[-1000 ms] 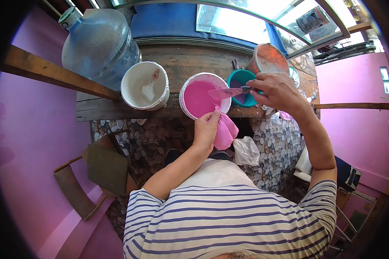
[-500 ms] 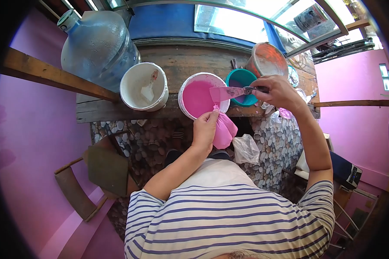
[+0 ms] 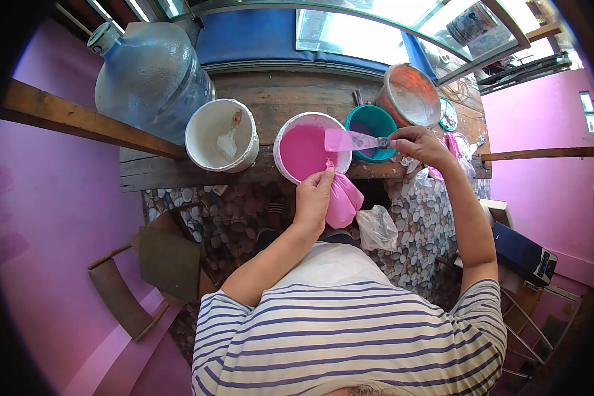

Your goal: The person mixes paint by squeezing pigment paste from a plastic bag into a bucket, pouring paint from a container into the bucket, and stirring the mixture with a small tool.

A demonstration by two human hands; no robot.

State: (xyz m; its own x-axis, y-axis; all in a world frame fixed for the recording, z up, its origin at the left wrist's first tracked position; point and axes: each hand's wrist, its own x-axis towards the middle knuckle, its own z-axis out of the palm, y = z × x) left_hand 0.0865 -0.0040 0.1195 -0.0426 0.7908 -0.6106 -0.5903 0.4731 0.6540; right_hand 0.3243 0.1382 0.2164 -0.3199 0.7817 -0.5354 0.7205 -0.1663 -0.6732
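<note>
Here, the left hand [image 3: 314,193] pinches the neck of a pink bag [image 3: 344,202] at the bucket's [image 3: 313,119] near edge. The right hand [image 3: 424,146] grips a scraper [image 3: 353,140], its blade over the bucket's right side.

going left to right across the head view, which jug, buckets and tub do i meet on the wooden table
Big bluish water jug → white bucket with a scraper inside → bucket of pink mix → teal bucket → orange-smeared tub
</note>
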